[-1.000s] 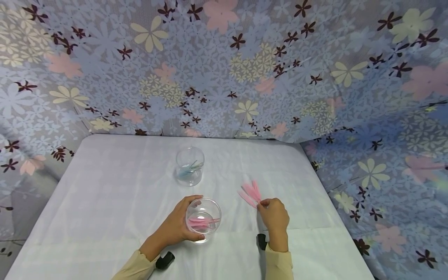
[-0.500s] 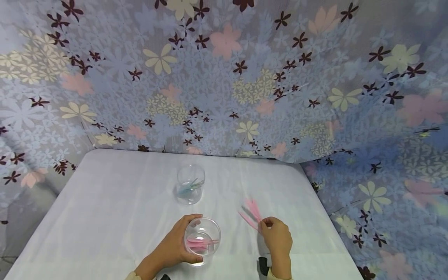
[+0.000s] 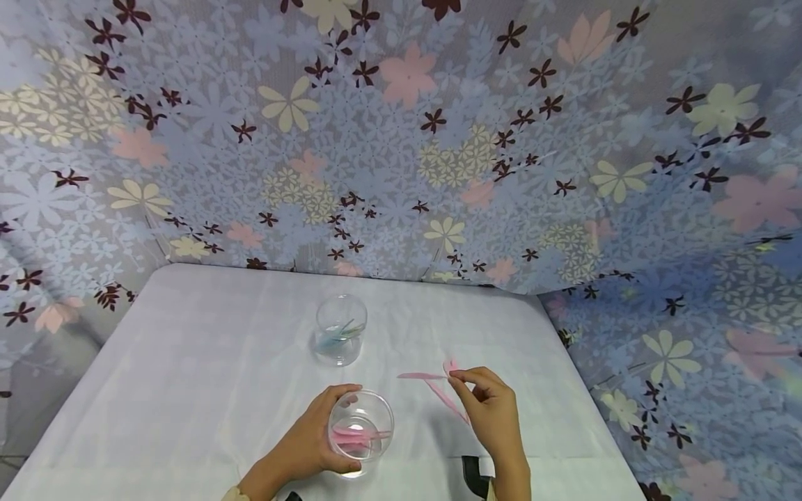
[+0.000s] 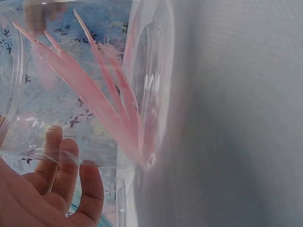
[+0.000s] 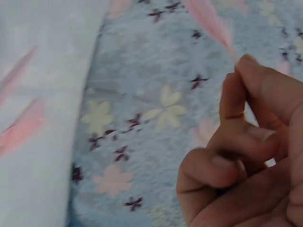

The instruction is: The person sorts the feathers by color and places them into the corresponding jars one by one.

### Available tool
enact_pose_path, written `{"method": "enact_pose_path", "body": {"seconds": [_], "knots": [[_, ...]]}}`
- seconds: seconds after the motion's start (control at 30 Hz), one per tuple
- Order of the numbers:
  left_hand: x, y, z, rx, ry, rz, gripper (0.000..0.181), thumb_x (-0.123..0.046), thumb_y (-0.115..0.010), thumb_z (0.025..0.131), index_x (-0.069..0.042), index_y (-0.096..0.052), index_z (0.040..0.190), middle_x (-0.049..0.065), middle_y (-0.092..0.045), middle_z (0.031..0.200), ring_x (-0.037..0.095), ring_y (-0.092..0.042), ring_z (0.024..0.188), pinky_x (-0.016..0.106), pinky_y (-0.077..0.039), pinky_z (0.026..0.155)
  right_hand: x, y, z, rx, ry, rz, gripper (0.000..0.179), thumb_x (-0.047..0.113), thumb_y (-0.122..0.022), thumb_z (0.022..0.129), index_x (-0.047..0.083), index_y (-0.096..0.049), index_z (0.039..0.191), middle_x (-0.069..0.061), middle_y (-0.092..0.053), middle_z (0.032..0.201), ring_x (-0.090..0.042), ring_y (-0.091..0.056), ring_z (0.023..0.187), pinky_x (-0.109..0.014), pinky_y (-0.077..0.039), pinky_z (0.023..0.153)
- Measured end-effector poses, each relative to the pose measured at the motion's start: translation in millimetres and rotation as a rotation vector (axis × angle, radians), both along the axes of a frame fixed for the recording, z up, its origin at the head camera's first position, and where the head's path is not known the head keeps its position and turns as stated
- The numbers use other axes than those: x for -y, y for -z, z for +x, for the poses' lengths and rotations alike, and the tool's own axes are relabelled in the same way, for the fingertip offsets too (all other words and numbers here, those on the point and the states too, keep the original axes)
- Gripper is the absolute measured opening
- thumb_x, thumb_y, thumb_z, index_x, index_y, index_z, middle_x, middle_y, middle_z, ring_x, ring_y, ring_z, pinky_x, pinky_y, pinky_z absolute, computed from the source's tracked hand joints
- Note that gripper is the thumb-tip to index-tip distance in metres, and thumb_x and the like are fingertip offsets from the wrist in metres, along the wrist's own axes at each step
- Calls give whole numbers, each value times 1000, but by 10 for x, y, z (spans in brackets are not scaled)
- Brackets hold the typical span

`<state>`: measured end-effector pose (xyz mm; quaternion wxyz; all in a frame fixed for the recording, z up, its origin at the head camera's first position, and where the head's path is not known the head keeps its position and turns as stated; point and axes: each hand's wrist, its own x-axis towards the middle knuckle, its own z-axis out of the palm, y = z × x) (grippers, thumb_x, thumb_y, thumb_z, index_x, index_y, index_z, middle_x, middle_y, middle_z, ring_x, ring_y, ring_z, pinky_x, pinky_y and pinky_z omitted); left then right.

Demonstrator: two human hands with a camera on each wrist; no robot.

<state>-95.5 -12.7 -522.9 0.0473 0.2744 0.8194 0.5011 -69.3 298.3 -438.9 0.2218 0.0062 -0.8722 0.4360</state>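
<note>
My left hand (image 3: 307, 438) grips a clear round jar (image 3: 379, 403) from its left side, fingers and thumb around the wall. Several pink feathers (image 4: 94, 97) lean inside it in the left wrist view. Above the table to the right of the jar, my right hand (image 3: 495, 412) pinches one pink feather (image 3: 420, 376) by its quill end between thumb and index finger; the feather points left toward the jar. The same feather (image 5: 208, 21) tops the right wrist view. Below that hand, other pink feathers (image 3: 447, 401) lie on the white cloth, partly hidden by it.
A second clear jar (image 3: 340, 313) stands farther back on the white-covered table (image 3: 219, 362), with blue and green feathers (image 3: 338, 337) inside. Floral fabric (image 3: 388, 160) hangs behind the table and along its right side. A black strap piece (image 3: 474, 476) shows at my right wrist.
My right hand has lifted and separated one pink feather from those on the table, swinging it leftward. The left hand keeps its hold on the jar. The head view has tilted upward.
</note>
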Motion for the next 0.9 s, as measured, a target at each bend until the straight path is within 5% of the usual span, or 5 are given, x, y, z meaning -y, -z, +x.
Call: {"method": "enact_pose_path", "body": {"seconds": [0.43, 0.67, 0.9], "knots": [[7, -26, 4, -19, 10, 1, 108, -51, -94, 56, -44, -34, 147, -9, -53, 135, 13, -50, 123, 46, -48, 98, 275, -283, 90, -135, -429, -17, 13, 6, -79, 84, 15, -81, 95, 4, -68, 88, -7, -45, 61, -22, -39, 52], [5, -42, -4, -27, 6, -2, 108, -51, -94, 56, -45, -35, 146, -10, -52, 135, 14, -50, 124, 46, -47, 99, 499, -238, 32, -88, -472, 20, 6, 16, -79, 87, 19, -81, 92, 11, -68, 86, -3, -43, 60, -19, -38, 52], [1, -29, -3, -22, 23, 10, 106, -51, -93, 58, -41, -36, 147, -4, -54, 136, 17, -51, 124, 46, -47, 98, 740, -160, -23, -138, -551, 57, 6, 12, -79, 87, 14, -80, 92, 7, -65, 83, -5, -42, 60, -18, -37, 51]]}}
